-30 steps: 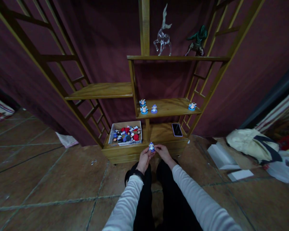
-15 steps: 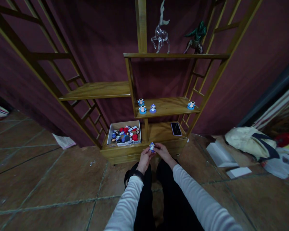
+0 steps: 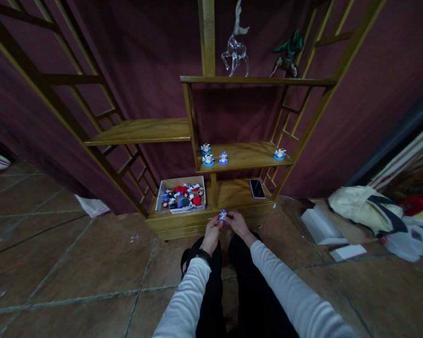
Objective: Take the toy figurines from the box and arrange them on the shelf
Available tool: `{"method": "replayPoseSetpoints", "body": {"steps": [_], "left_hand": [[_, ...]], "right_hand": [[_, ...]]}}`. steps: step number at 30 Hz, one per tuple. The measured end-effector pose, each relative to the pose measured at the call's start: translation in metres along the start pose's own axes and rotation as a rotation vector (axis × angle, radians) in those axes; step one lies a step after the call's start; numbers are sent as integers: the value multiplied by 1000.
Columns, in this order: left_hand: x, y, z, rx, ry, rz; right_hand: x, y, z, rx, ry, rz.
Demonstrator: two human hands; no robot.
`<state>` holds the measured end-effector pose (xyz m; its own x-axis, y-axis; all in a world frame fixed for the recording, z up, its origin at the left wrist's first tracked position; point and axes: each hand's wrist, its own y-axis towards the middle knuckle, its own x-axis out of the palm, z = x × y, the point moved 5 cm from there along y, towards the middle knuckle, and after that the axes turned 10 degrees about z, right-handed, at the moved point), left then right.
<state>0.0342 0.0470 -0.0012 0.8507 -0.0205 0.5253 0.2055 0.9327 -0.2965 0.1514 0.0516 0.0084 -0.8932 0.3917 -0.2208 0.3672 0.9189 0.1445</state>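
Observation:
A small purple-and-white figurine [image 3: 223, 215] is held upright between both hands, in front of the cabinet's lower edge. My left hand [image 3: 212, 231] pinches it from the left, and my right hand [image 3: 238, 222] closes on its right side. On the middle shelf [image 3: 250, 157] above stands a similar purple figurine [image 3: 223, 158]. Beside it on the left are two blue-based figurines, one at the front [image 3: 207, 160] and one behind [image 3: 206, 149]. Another blue-based figurine [image 3: 279, 154] stands at the shelf's right end.
An open cardboard box [image 3: 157, 203] full of small figurines sits on the bottom shelf, left of a phone [image 3: 257, 188]. A clear deer statue [image 3: 235, 51] and a dark green statue [image 3: 287, 54] stand on top. White boxes [image 3: 323, 226] and a cloth bag [image 3: 363, 206] lie on the floor at right.
The figurine in my hands has turned or tilted slightly, and my right fingers have shifted a little over it. The shelf items stay in place.

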Motion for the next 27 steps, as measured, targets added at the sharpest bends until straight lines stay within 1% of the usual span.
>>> {"method": "replayPoseSetpoints", "body": {"steps": [4, 8, 14, 16, 22, 27], "left_hand": [[-3, -1, 0, -12, -13, 12], [-9, -2, 3, -79, -33, 59], [-13, -3, 8, -152, -59, 62], [-14, -3, 7, -154, -66, 70], [-14, -2, 4, -115, -36, 88], [-12, 1, 3, -113, -18, 89]], "right_hand": [[1, 0, -2, 10, 29, -15], [0, -2, -3, 45, 144, -18], [-2, -6, -2, 147, 251, 46], [-3, -7, -4, 157, 268, 51], [-3, -6, -7, 159, 304, -14], [-3, -6, -5, 170, 356, -30]]}}
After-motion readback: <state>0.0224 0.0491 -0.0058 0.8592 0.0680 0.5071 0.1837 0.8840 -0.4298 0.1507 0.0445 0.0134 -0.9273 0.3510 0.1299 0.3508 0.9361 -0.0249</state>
